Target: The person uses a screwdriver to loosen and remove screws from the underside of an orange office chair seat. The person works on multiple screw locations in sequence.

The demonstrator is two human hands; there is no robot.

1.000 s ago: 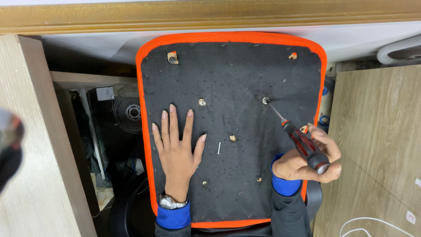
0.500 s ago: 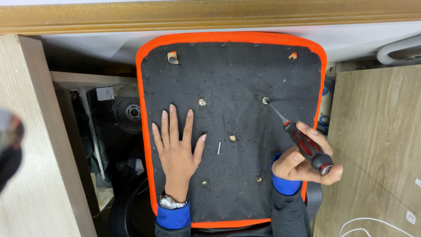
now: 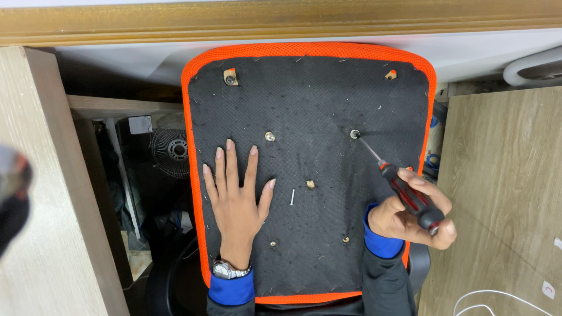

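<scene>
- The seat panel (image 3: 310, 99) lies underside up: a rounded-corner slab covered in rough black fabric flecked with lint and staples, edged with bright orange mesh.
- The left hand (image 3: 237, 193) rests flat on the fabric, fingers spread and holding nothing; a metal wristwatch (image 3: 229, 270) sits above a blue cuff.
- The right hand (image 3: 413, 219) is wrapped closed around the screwdriver (image 3: 404, 190), which has a glossy red-and-black ribbed handle and a thin steel shaft.
- The shaft slants up and left from the grip, well beyond the fingers, its tip meeting a shiny round screw (image 3: 355, 134) in the panel; whether the tip is seated in the head is too small to tell.
- A second metal screw (image 3: 270, 136) sits just past the left fingertips.
- A loose slim screw (image 3: 292, 196) lies on the fabric between the two hands, beside a small tan fitting (image 3: 310, 184).
- Pale wood-grain boards (image 3: 503, 175) flank the seat.
</scene>
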